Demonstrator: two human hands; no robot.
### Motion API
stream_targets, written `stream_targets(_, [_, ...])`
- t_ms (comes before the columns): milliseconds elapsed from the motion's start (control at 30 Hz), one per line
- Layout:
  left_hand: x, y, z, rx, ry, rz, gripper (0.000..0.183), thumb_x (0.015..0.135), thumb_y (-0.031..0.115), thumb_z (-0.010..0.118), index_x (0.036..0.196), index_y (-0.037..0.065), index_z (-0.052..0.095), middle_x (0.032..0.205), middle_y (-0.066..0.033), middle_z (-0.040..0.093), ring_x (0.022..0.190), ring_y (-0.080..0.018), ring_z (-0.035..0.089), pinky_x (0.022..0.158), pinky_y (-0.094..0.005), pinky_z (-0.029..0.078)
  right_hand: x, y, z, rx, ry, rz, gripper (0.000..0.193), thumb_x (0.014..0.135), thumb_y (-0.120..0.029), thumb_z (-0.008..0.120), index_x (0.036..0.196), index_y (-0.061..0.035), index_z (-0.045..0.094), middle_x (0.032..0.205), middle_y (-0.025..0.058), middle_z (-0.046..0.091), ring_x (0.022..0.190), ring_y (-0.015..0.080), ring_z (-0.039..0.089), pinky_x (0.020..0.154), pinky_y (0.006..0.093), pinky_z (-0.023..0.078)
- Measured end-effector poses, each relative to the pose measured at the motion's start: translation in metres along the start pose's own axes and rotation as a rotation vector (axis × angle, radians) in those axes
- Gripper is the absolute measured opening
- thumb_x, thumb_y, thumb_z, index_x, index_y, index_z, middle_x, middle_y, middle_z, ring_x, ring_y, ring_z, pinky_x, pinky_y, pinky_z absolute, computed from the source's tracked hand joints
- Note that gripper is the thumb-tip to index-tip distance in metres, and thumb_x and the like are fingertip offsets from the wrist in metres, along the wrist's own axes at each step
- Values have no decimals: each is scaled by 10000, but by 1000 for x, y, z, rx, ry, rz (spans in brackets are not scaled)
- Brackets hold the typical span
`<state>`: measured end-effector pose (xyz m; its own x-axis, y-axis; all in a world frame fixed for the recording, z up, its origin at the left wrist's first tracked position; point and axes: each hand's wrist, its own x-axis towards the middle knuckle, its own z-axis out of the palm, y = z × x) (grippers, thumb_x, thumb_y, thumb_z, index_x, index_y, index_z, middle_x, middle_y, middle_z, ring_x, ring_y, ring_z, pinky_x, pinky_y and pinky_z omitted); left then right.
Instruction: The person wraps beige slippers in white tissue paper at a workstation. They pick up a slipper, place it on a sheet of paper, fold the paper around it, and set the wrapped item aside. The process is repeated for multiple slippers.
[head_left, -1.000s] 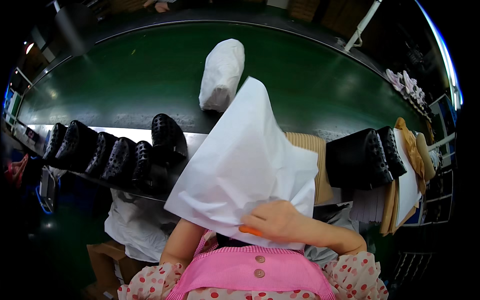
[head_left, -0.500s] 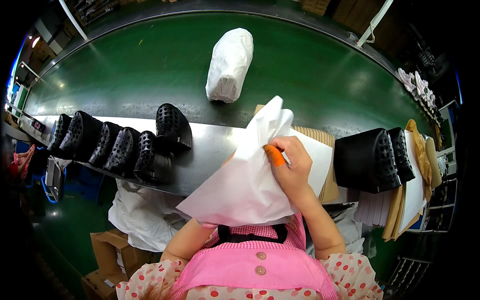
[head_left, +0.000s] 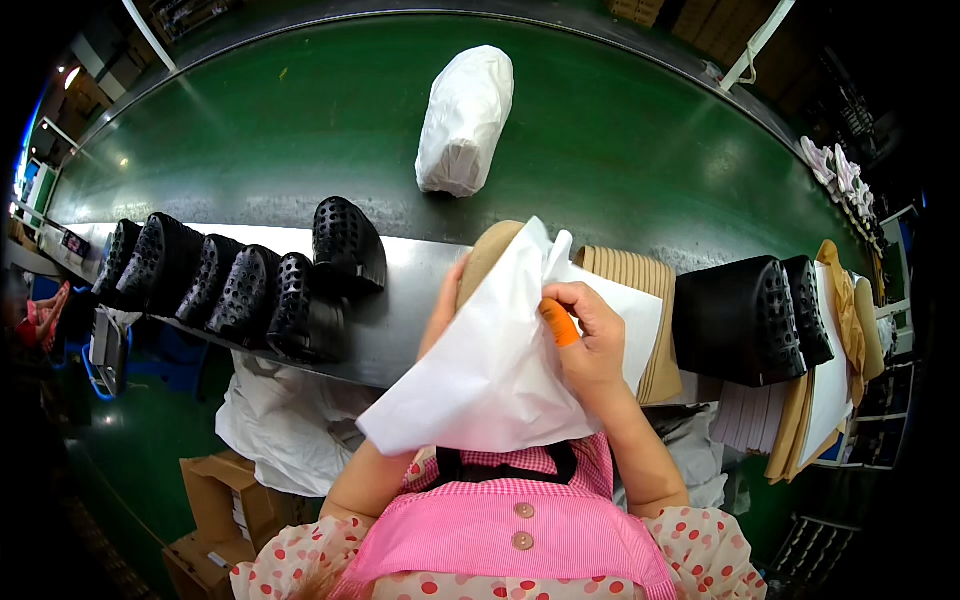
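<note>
A white sheet of thin wrapping paper (head_left: 490,370) spreads in front of my chest, creased and gathered at its top. My right hand (head_left: 592,345) is closed, pinching the gathered paper between thumb and fingers; an orange cover sits on one digit. Behind the paper's left edge, my left hand (head_left: 443,308) curls along the side of a tan, round-ended piece like a shoe sole (head_left: 487,262). Most of that piece and the left palm are hidden by the paper. Farther off, a white paper-wrapped bundle (head_left: 466,120) lies on the green surface.
Several black perforated shoes (head_left: 240,285) stand in a row on the metal ledge (head_left: 395,340) at left. More black shoes (head_left: 735,320) stand at right, beside brown and white sheets (head_left: 830,360). Stacked tan pieces (head_left: 630,275) lie by my right hand. An opened carton (head_left: 220,500) sits below left.
The tan round-ended piece and my left hand's fingers have come into sight past the paper's left edge. My right hand still pinches the paper, slightly lower.
</note>
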<state>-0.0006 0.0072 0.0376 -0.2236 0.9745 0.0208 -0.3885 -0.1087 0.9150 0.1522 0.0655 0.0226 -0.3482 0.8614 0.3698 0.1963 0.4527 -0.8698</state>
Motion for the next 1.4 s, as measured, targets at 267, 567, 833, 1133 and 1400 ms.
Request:
stream_targets(267, [3, 19, -58, -59, -247, -404, 394, 976, 292, 535, 1241, 8, 600, 1138, -62, 612, 1024, -122, 584, 914, -251, 448, 1, -4, -3, -172, -35, -194, 208, 764, 65, 690, 947, -14, 632, 862, 98, 647, 753, 221, 629, 676, 299, 510])
stream_targets(567, [25, 31, -60, 243, -215, -564, 309, 863, 248, 727, 1004, -26, 704, 918, -20, 670, 806, -57, 598, 712, -204, 483, 2, 2, 7, -239, -112, -302, 241, 738, 24, 733, 952, -34, 641, 878, 86, 649, 777, 262, 623, 670, 347, 510])
stream_targets(833, [17, 21, -54, 295, -149, -446, 253, 851, 206, 747, 801, -35, 690, 897, -4, 592, 751, -51, 544, 619, -200, 431, 1, -27, 6, -358, -173, -210, 298, 685, -156, 823, 900, -75, 633, 809, 48, 586, 747, 231, 569, 636, 333, 449])
stream_targets(1133, [9, 32, -42, 346, -139, -413, 166, 893, 136, 684, 887, -30, 695, 837, 12, 637, 722, -23, 562, 625, -184, 457, -7, -11, 7, -224, -157, -151, 208, 764, 0, 709, 967, -11, 665, 884, 108, 664, 797, 268, 633, 674, 347, 507])
stream_targets(1400, [10, 30, -55, 9, -151, -617, 181, 879, 158, 714, 969, 5, 675, 875, -11, 658, 754, -50, 604, 659, -187, 492, -10, -6, 2, -135, -196, -115, 201, 779, -25, 717, 977, -25, 681, 877, 116, 665, 710, 231, 638, 611, 298, 489])
